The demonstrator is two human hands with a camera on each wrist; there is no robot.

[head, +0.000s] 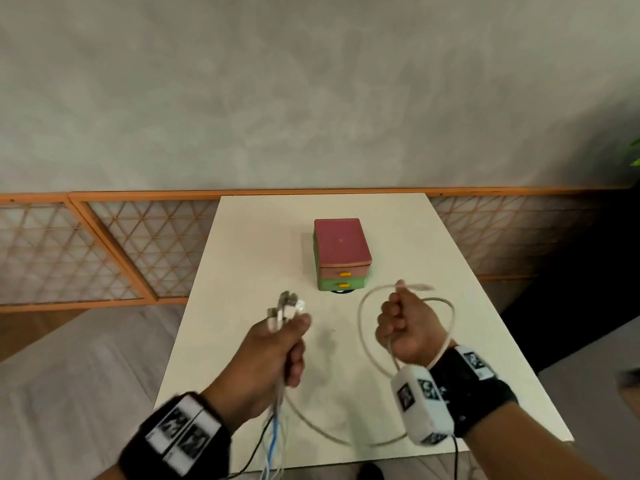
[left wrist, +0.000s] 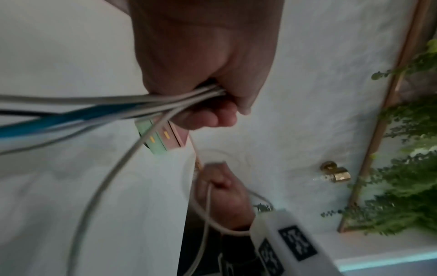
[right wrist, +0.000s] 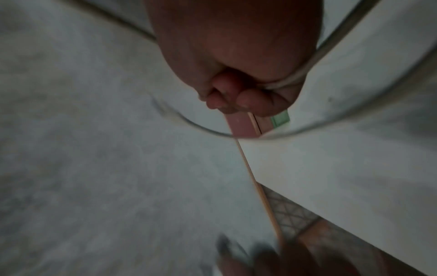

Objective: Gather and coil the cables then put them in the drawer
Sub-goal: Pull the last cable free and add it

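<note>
Cables (head: 282, 315), white, blue and black, are bunched in the left hand (head: 273, 358) near the drawer unit (head: 341, 258), their plug ends sticking up toward it and tails hanging off the table (head: 242, 254) edge. The right hand (head: 403, 329), just right of the unit's front, is fisted around a loop of one beige cable (head: 363, 327). Both drawers look closed. Coiling probably goes best with even, matched loops, feeding slack gently.
</note>
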